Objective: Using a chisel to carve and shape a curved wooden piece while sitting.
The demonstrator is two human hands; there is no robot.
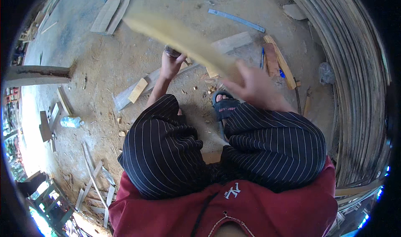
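Observation:
My right hand (252, 86) is closed on the near right end of a long pale wooden board (175, 34), which is smeared by motion and slants up to the far left. My left hand (169, 65) is wrapped round a dark round-ended thing (172, 51), perhaps a tool handle; the rest of it is hidden behind the board and my fingers. Beneath both hands a longer grey plank (232, 43) lies slantwise on the ground, with a small yellowish wood block (138, 90) on its near left part. Wood chips (213, 88) are scattered between my feet.
Far left lie two shaped wooden pieces (109, 13); a metal ruler (237, 20) is at the far side. Wood strips (280, 61) and a blue pen (262, 57) lie right. Stacked long boards (355, 78) line the right edge. A plastic bottle (72, 121) and a post (39, 75) are left.

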